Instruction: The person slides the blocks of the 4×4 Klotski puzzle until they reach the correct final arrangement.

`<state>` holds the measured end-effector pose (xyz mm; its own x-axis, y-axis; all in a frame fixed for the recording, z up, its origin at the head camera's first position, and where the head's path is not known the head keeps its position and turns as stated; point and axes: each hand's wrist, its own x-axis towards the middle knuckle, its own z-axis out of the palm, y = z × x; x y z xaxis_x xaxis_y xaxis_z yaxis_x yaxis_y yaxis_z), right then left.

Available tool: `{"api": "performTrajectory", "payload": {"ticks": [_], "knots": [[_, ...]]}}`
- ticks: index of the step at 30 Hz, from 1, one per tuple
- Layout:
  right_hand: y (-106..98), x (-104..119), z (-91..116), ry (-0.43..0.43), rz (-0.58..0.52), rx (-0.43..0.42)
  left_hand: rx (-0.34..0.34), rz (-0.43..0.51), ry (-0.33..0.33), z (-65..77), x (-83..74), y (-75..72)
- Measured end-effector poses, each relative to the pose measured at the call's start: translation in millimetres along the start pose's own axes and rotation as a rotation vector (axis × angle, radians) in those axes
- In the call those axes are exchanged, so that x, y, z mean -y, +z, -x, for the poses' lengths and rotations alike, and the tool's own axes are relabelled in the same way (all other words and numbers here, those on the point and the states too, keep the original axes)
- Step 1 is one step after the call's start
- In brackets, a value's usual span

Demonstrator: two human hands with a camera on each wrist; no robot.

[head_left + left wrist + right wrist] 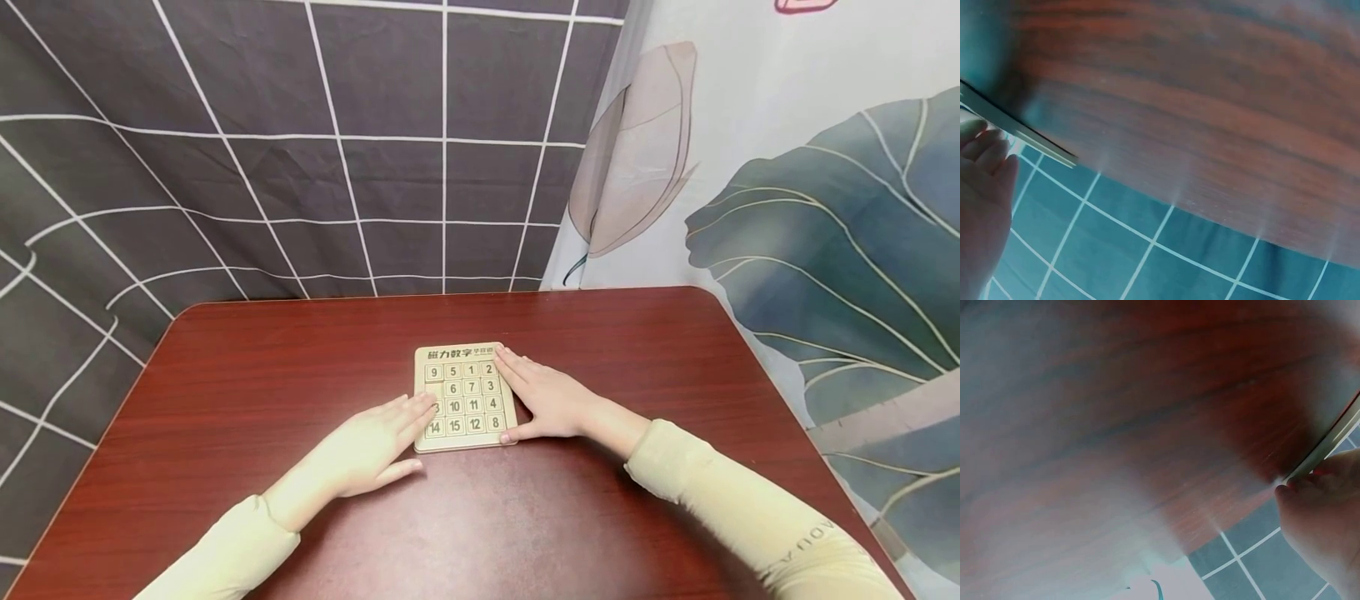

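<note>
A cream number sliding puzzle (459, 442) lies flat on the table, its numbered square tiles in rows and dark Chinese characters along the top. A gap shows in the left column below the 9 tile (434, 372). My left hand (375, 446) reaches in from the left with extended fingers over that column, partly covering a tile that ends in 3; its thumb is apart, off the board. Along the right side lies my right hand (555, 402), straight fingers at the upper right corner and thumb at the lower right corner. Both wrist views show the board edge-on (1047, 147) beside the fingertips.
The dark red wood-grain table (262, 375) has rounded far corners. Behind it hangs a dark curtain (390, 175) with a white grid, and at the right a pale curtain (750, 100) printed with large leaves.
</note>
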<state>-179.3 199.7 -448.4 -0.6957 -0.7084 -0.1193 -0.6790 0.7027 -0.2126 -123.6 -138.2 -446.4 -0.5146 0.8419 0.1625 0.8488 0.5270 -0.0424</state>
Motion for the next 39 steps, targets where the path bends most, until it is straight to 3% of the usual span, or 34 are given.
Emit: {"api": "performTrajectory", "payload": {"ticks": [25, 32, 39], "knots": [[-0.5, 0.1, -0.9, -0.001, -0.013, -0.003, 0.008, -0.021, -0.026, -7.7, 9.9, 1.7], [0.0, 0.2, -1.0, 0.001, -0.010, 0.001, 0.052, -0.004, -0.067, -15.1, 17.4, 0.8], [-1.1, 1.3, -0.1, 0.003, -0.008, 0.003, 0.002, -0.011, -0.030, -6.6, 5.8, -1.4]]}}
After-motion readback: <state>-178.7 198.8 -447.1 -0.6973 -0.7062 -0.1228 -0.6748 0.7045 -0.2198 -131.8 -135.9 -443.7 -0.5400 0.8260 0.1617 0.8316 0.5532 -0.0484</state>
